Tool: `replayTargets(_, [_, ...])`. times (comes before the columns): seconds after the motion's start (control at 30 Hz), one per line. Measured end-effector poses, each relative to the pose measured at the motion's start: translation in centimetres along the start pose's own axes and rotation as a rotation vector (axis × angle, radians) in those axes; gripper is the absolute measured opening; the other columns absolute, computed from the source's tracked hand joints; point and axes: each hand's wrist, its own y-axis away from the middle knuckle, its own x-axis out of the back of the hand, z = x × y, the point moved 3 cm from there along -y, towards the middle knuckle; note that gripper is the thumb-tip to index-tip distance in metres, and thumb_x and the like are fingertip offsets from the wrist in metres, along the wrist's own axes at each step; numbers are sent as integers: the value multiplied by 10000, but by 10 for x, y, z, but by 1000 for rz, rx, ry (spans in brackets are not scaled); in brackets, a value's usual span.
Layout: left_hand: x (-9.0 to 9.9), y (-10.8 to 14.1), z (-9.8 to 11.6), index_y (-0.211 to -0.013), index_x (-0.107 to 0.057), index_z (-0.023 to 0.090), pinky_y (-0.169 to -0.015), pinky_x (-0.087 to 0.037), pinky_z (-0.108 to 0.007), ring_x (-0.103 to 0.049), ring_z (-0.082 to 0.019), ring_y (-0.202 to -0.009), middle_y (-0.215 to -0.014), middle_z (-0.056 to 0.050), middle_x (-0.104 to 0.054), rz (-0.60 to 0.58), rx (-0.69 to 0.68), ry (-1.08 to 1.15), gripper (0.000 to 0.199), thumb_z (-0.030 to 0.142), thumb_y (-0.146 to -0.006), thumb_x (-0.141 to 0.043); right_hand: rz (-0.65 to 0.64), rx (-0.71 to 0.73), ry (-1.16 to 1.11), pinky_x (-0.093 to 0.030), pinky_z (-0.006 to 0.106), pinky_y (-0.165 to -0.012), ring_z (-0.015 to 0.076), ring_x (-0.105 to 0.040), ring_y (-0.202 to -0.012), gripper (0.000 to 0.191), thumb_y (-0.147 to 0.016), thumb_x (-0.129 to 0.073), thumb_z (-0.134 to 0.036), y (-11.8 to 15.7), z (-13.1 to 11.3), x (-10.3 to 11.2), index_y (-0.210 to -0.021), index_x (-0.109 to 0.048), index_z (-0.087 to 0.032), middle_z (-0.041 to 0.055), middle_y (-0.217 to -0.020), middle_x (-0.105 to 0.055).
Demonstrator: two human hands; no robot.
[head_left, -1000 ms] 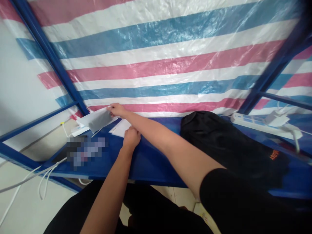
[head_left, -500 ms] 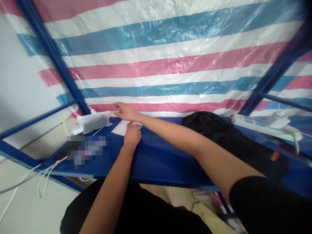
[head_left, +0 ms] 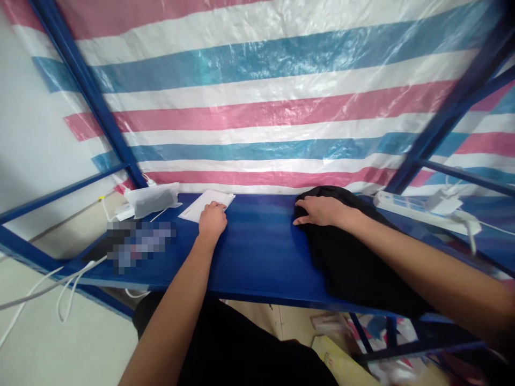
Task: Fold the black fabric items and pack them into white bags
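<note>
Lying well right of the white paper stack [head_left: 196,208], the black cloth [head_left: 358,273] reaches the near edge of the blue shelf [head_left: 265,252]. On the stack's near right part rests the left hand [head_left: 213,220], fingers curled; whether they grip, I cannot tell. Right of the stack, the right hand [head_left: 319,210] lies on the cloth's far end, thumb and forefinger spread. Left of the stack sits a pale pouch [head_left: 151,201]; behind the stack hangs a striped sheet [head_left: 257,120]

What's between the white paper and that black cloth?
In the head view, just the blue surface shows between them. The left hand is on the white paper, the right hand on the black cloth.
</note>
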Motion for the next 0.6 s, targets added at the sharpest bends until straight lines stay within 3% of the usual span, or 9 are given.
replayTargets(0.1, [1, 1, -1, -1352, -773, 240, -1061, -546, -454, -633, -341, -1259, -1392, -140, -684, 15, 7, 15, 426, 157, -1031, -506, 44, 95, -35, -586, 454, -1003, 377, -750, -1213, 471, -1035, -633, -459, 5, 10, -10, -1448, -724, -252, 142, -1392, -750])
replayTargets(0.17, [1, 3, -1, -1338, -775, 233, -1074, -532, -471, -614, -356, -1280, -1405, -143, -674, 41, 0, 34, 407, 162, -1023, -527, 88, 167, -83, -569, 442, -1064, 350, -739, -1248, 434, -1042, -590, -385, 4, 16, -8, -1425, -748, -255, 107, -1379, -770])
replayTargets(0.27, [4, 7, 2, -1295, -786, 222, -1114, -494, -542, -563, -394, -1333, -1418, -155, -667, 114, -21, 80, 356, 193, -1013, -571, 93, 233, -142, -569, 430, -1082, 329, -754, -1228, 411, -1033, -583, -376, 1, 24, 7, -1367, -794, -263, 68, -1360, -797])
replayTargets(0.4, [10, 9, 8, -1215, -803, 227, -1163, -440, -615, -506, -425, -1404, -1378, -154, -698, 246, -65, 184, 291, 211, -1004, -604, 47, 231, -205, -610, 408, -988, 314, -794, -1132, 372, -1022, -604, -347, -1, 29, 40, -1307, -832, -275, 55, -1282, -832])
replayTargets(0.5, [14, 9, 15, -1162, -801, 223, -1148, -493, -553, -603, -373, -1323, -1266, -133, -751, 264, -159, 433, 244, 278, -1039, -597, 25, 196, -266, -638, 399, -913, 292, -823, -945, 347, -1006, -648, -332, -3, 23, 64, -1275, -844, -234, 82, -1126, -861])
replayTargets(0.6, [14, 9, 26, -1247, -762, 207, -985, -612, -438, -740, -289, -1123, -1265, -131, -769, 102, -235, 879, 391, 487, -1106, -528, -1, 189, -514, -671, 380, -816, 232, -799, -716, 411, -1007, -683, -374, -9, 2, 78, -1359, -791, -192, 79, -935, -846])
